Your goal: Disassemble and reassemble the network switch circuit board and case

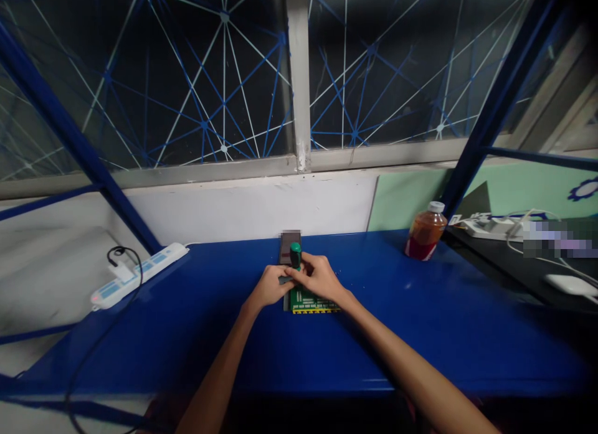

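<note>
An upright screwdriver (295,254) with a green and black handle stands over a green circuit board (306,302) that has a yellow strip along its near edge. My right hand (323,278) is closed, with thumb and fingers around the lower part of the handle. From the other side, my left hand (271,287) meets it, fingers pinched together by a small grey piece (284,279). Whether the left fingers grip that piece or the screwdriver shaft is hidden. The screwdriver's tip is also out of sight behind the hands.
Behind the hands a dark phone (289,250) lies on the blue table (224,340). A bottle of reddish drink (426,232) stands at the back right. On the left is a white power strip (140,277) with a black cable. Blue frame posts rise at both sides.
</note>
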{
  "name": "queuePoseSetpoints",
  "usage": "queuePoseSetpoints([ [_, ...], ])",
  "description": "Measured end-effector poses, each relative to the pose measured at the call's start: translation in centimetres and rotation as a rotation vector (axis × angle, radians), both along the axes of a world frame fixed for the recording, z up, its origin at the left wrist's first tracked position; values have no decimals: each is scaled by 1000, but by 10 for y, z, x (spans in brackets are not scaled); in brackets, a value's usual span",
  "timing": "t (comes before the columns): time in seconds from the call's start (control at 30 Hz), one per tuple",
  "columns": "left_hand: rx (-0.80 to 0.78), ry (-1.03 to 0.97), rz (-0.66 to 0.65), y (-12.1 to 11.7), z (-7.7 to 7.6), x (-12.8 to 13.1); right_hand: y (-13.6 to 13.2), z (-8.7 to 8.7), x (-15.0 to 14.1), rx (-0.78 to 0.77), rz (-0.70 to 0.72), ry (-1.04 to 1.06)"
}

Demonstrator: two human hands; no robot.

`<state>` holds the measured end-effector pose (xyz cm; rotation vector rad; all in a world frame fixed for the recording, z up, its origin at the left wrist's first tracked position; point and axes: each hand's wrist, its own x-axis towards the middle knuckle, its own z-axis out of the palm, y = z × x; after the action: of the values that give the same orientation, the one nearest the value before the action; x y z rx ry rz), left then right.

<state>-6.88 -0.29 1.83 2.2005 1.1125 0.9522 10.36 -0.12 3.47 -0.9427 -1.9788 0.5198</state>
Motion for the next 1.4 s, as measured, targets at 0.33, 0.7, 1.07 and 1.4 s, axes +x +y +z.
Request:
queuePoseSetpoints([
  [0.33,41,6,20,-1,0,1,0,-2,0,-45,-12,14],
  [0.7,30,18,73,3,-4,1,0,1,1,-31,-6,20],
  [1.07,43,51,7,-2,2,4,-1,3,3,-55,46,40],
  [1.4,35,56,59,1,-1,3,0,3,4,-71,51,34],
])
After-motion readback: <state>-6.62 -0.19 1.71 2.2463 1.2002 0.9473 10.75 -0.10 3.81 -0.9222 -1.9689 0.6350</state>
